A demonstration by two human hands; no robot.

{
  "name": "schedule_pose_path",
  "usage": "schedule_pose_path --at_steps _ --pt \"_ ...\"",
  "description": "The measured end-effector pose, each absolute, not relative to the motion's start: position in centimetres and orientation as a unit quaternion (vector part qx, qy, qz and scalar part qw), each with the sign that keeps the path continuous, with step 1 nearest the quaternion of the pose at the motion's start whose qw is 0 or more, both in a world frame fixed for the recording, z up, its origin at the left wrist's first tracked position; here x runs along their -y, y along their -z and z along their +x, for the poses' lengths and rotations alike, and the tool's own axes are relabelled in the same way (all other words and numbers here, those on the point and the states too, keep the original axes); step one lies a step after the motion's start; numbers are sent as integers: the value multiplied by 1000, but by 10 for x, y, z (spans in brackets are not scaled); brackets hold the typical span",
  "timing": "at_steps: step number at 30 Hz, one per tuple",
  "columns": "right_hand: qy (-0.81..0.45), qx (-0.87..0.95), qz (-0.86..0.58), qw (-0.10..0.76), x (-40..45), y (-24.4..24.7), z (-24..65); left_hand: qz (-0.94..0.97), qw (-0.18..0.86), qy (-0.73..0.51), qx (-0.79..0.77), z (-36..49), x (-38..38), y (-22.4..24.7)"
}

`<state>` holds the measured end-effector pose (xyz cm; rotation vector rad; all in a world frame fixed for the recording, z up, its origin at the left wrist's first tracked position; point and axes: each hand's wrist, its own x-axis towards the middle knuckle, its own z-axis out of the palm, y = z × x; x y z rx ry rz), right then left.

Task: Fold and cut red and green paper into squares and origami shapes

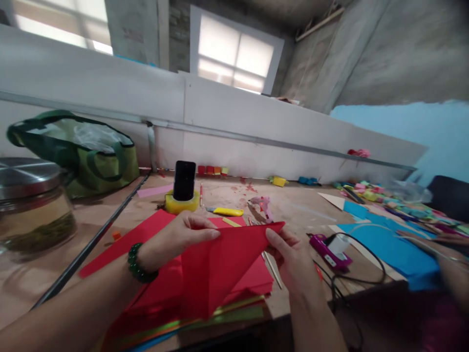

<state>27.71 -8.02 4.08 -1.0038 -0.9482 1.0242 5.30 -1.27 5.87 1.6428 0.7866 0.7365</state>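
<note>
Between my two hands a folded sheet of red paper [230, 259] is held up, its top edge level and its right corner coming to a point. My left hand [186, 232] pinches the top edge between thumb and fingers; a dark green bead bracelet [137, 264] circles that wrist. At the pointed corner, my right hand [287, 249] grips the paper with its thumb on the near face. Beneath lies a stack of red sheets [161, 288], with green, yellow and blue paper edges showing under it.
Behind the paper are a yellow utility knife [227, 211], a pink glue gun [264, 206] and a phone [184, 181] upright on a yellow tape roll [176, 203]. A purple power strip [331, 254] with black cable lies right. Another person's hand [428, 244] rests over blue paper [381, 239]. A glass jar [34, 220] stands left.
</note>
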Motion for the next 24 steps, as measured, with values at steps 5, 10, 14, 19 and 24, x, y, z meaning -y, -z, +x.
schedule_pose_path --at_steps 5,10,14,19,24 --pt "-428 427 -449 658 84 -43 286 689 569 -309 -326 51 14 -60" --pt "-433 403 -461 662 86 -43 288 697 563 -302 -325 52 13 -58" --pt "-415 400 -469 669 86 -44 288 707 554 -296 -325 54 11 -55" --pt "-414 393 -470 673 86 -43 289 713 534 -295 -344 55 9 -52" --pt "-412 348 -463 703 84 -48 285 720 536 -273 -347 55 8 -48"
